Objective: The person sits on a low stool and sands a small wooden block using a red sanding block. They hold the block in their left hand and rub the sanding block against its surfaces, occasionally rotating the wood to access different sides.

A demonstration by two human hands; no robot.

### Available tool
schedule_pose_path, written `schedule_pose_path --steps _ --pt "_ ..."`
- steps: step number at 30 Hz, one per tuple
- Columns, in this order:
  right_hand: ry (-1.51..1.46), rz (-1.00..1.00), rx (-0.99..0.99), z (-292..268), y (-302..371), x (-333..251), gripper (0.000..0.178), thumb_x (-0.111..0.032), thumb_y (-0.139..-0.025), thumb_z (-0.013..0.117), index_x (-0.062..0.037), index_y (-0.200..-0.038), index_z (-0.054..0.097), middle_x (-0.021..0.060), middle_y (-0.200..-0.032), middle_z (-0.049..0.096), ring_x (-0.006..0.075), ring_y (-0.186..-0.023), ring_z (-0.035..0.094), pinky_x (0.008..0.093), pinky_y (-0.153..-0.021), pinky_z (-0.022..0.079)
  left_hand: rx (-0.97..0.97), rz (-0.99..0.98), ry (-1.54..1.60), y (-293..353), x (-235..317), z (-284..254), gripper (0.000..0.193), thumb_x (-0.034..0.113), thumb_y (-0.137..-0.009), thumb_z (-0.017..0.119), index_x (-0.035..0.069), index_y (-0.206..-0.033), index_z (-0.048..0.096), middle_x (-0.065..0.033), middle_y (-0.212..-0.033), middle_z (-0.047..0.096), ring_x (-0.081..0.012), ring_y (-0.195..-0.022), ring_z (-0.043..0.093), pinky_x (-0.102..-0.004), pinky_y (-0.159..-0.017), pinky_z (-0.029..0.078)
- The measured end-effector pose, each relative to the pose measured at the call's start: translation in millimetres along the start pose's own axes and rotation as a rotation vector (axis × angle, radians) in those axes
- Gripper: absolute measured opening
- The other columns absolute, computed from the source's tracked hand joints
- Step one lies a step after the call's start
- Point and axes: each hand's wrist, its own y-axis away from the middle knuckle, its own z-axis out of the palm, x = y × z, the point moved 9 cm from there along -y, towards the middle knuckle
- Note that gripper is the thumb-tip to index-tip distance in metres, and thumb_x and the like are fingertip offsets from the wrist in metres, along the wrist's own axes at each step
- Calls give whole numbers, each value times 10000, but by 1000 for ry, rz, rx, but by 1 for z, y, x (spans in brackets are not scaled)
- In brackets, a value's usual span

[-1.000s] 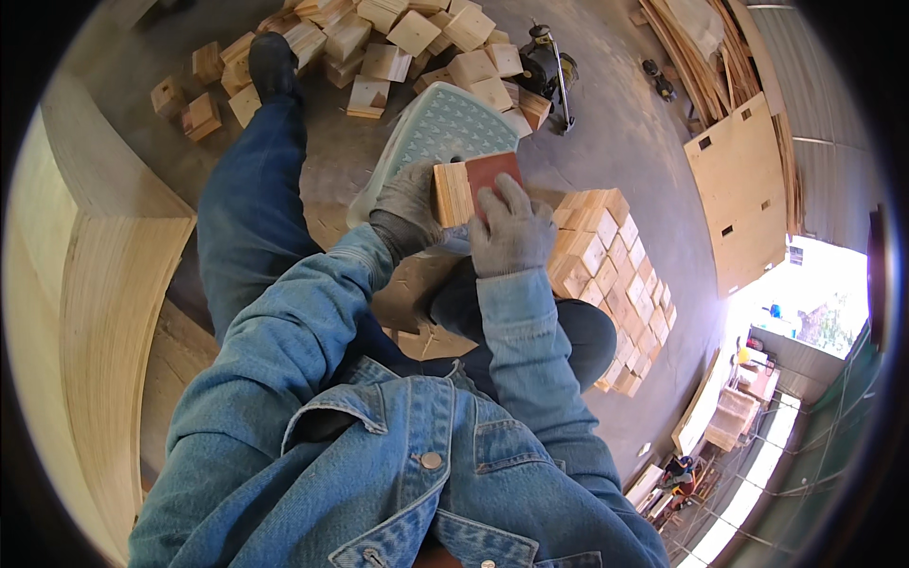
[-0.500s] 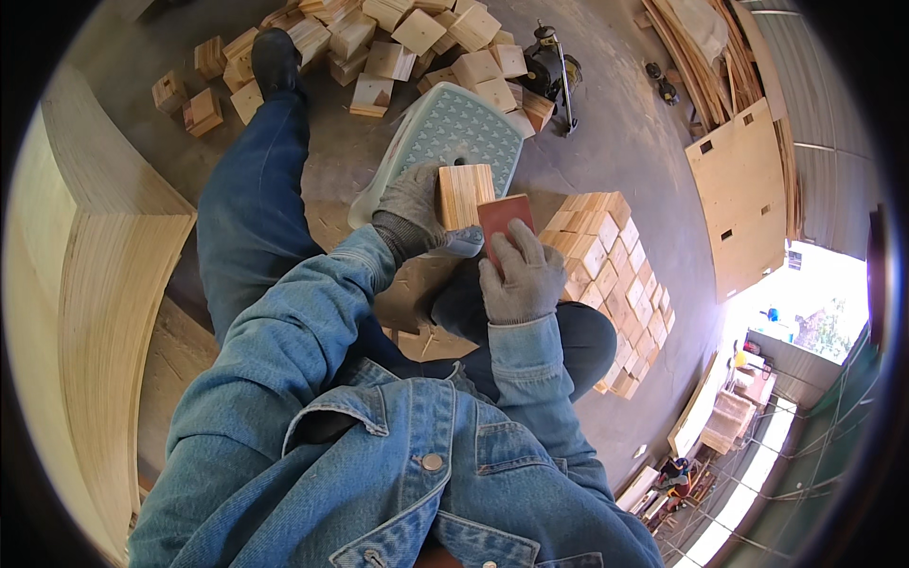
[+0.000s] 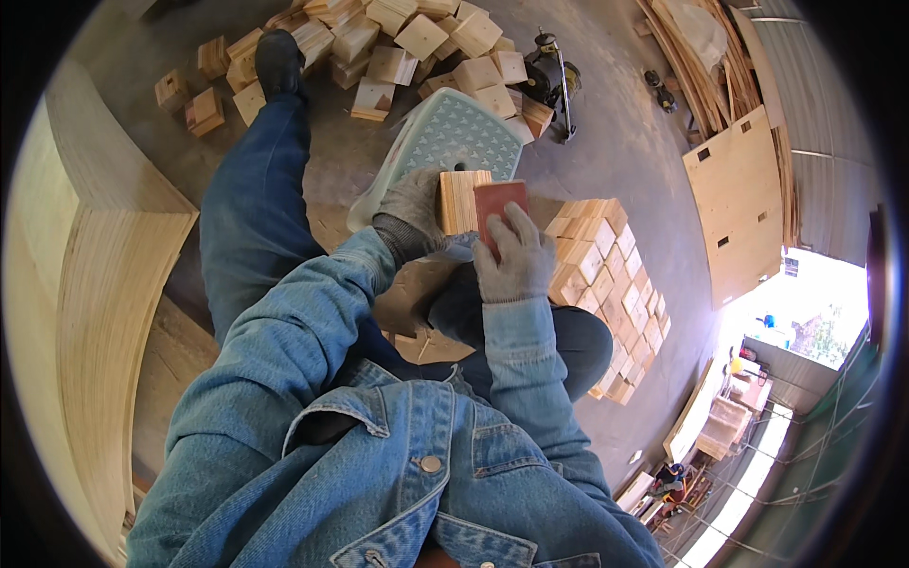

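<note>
In a grey knit glove, my left hand [image 3: 411, 210] grips a layered wooden block [image 3: 460, 201] by its left side, just over the near edge of a pale green plastic stool [image 3: 459, 133]. My right hand [image 3: 517, 259], gloved the same way, holds a flat reddish-brown sanding block [image 3: 497, 210] with its fingers spread over the face. The sanding block lies against the wooden block's right side and covers part of it. Its underside is hidden.
Loose wooden blocks [image 3: 393, 64] are heaped beyond the stool. To the right stands a neat stack of blocks [image 3: 615, 293]. A black power tool [image 3: 551, 83] rests on the floor by the heap. Plywood sheets [image 3: 741, 199] lean at far right; a large layered panel [image 3: 114, 275] rises at left.
The sanding block has shifted a little left and up across the wooden block, with my right hand moving along. My left hand and the wooden block stay almost in place.
</note>
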Motion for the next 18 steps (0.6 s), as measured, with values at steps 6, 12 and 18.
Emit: schedule_pose_path --steps 6,12,18 --pt "44 6 57 -13 23 -6 376 -294 -801 804 -190 -1162 791 36 -1399 655 394 -1131 610 522 -967 514 -17 5 20 2 6 -5 894 329 -665 922 86 -1413 497 -178 -1335 591 -369 -1296 575 -441 -1131 474" --pt "128 30 4 3 -41 -16 416 -301 -813 792 -181 -1211 794 56 -1425 669 382 -1167 627 483 -1059 466 36 -20 96 2 -10 6 954 389 -661 931 70 -1439 479 -183 -1339 579 -357 -1316 560 -423 -1158 446" --pt "97 35 -14 23 -80 0 410 -336 -825 792 -222 -1219 794 16 -1448 656 372 -1189 610 491 -1071 461 8 28 107 -1 -1 14 969 424 -670 920 69 -1451 468 -175 -1363 559 -347 -1337 541 -420 -1175 429"
